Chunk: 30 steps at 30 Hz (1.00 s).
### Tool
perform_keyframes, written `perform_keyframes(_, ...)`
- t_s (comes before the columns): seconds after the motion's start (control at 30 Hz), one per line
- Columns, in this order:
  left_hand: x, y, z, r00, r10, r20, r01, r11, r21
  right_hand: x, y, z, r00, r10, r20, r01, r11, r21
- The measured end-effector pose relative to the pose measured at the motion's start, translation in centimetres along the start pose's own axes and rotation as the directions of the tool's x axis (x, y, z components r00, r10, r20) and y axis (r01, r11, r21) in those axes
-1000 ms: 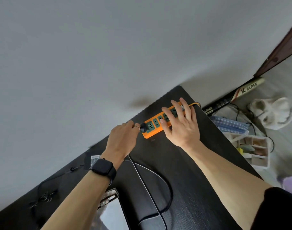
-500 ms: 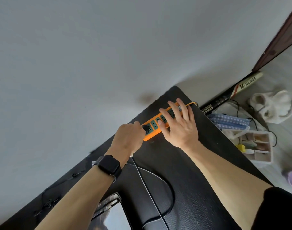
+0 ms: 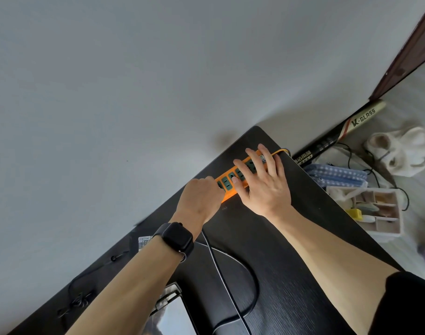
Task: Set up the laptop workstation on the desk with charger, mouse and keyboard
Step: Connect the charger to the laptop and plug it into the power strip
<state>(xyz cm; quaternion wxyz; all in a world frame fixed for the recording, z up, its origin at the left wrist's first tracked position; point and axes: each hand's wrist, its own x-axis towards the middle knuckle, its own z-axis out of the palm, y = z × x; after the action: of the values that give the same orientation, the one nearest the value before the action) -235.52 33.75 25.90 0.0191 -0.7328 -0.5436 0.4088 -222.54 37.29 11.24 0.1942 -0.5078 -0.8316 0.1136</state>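
My left hand (image 3: pixel 201 199) is curled at the end socket of the orange power strip (image 3: pixel 229 197), which lies along the desk's (image 3: pixel 291 262) far edge near its corner. I judge it grips the charger plug, hidden by the knuckles. My right hand (image 3: pixel 267 187) presses flat on the strip, fingers straight and spread. I'd push straight in, pins aligned, with the cable (image 3: pixel 221 274) slack.

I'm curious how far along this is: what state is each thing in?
Power strip: flat on desk, visible sockets empty.
Charger cable: slack, looped on desk.
Left hand: fisted at strip's end, around the cable's end.
Right hand: fingers straight, pressing the strip.
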Motion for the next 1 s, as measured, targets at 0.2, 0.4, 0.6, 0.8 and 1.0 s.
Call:
perform_keyframes(0.2,0.1,-0.2,-0.4,0.999,0.032,0.035,-0.032,0.999,0.010,-0.1,0.0,-0.2,1.000,0.005,0.014,-0.005,1.000,0.003)
perform_keyframes(0.4,0.3,0.0,-0.4,0.999,0.019,0.045,-0.019,1.000,0.009,0.1,-0.1,-0.2,1.000,0.008,0.015,-0.008,1.000,-0.005)
perform_keyframes(0.6,0.9,0.0,-0.8,0.998,0.041,0.050,-0.042,0.999,0.014,0.1,-0.1,-0.2,1.000,0.009,0.017,-0.008,1.000,-0.012)
perform_keyframes(0.8,0.8,-0.2,-0.6,0.995,0.084,0.046,-0.086,0.995,0.041,0.0,-0.4,-0.2,1.000,0.007,0.023,-0.007,1.000,-0.015)
perform_keyframes(1.0,1.2,-0.2,-0.5,0.997,0.063,0.035,-0.062,0.998,-0.010,-0.2,-0.4,-0.2,1.000,0.014,0.026,-0.013,0.999,-0.034)
